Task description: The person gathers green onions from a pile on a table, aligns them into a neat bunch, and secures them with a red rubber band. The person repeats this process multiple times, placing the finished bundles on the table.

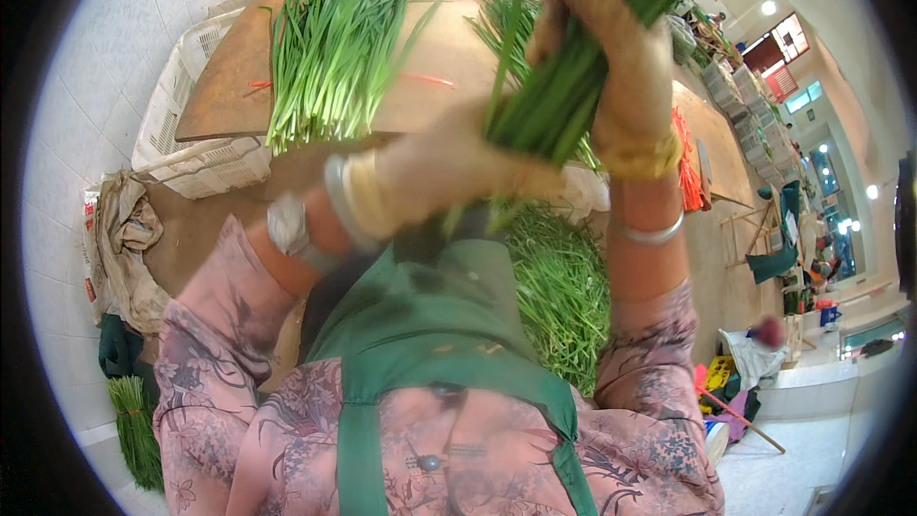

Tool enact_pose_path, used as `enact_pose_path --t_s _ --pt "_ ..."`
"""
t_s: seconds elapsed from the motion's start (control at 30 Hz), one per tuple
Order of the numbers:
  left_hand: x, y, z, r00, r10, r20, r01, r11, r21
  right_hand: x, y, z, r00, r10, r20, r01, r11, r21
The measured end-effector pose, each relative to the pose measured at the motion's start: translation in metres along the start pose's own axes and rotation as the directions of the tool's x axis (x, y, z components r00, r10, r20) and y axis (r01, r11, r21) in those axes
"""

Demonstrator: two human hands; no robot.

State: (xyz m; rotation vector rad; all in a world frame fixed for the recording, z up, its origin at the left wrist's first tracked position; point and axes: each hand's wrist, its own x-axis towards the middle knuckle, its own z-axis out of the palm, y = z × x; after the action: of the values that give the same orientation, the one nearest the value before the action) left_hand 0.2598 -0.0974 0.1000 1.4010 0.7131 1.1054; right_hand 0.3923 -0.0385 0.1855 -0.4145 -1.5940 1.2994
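A bundle of long flat green leaves, probably Chinese chives (555,100), is raised before me at the upper right. My right hand (623,50), in a pale glove, grips it around the middle. My left hand (458,158), gloved and blurred, is at the cut lower ends; whether its fingers close on them I cannot tell. On the wooden board (430,100) lies a spread pile of the same greens (337,64), with red ties near it. More greens (505,21) lie on the board behind the raised bundle.
White plastic crates (208,168) hold up the board at left. Loose greens (559,294) are heaped low beside my apron. Red ties (688,165) hang by a second board (716,143) at right. Sacking (129,244) and a tied green bundle (136,430) are by the tiled wall.
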Motion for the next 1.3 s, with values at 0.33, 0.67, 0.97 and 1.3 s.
enact_pose_path --t_s 0.33,0.67,0.97,1.3 --pt "0.111 -0.063 -0.096 0.982 0.163 -0.096 -0.143 0.972 0.184 0.073 0.109 -0.045 0.985 -0.170 0.041 0.174 0.976 -0.129" --pt "0.122 -0.080 -0.102 0.973 0.232 -0.008 -0.211 0.898 0.386 0.069 0.150 -0.062 1.000 0.021 0.000 -0.020 0.999 -0.024" --pt "0.122 -0.073 -0.107 0.988 0.144 0.059 -0.155 0.890 0.429 0.075 0.129 -0.053 1.000 0.006 0.028 -0.003 0.995 -0.105" --pt "0.117 -0.104 -0.126 0.900 0.362 0.244 -0.436 0.706 0.558 0.080 0.129 -0.046 0.974 0.147 0.173 -0.140 0.989 -0.053"
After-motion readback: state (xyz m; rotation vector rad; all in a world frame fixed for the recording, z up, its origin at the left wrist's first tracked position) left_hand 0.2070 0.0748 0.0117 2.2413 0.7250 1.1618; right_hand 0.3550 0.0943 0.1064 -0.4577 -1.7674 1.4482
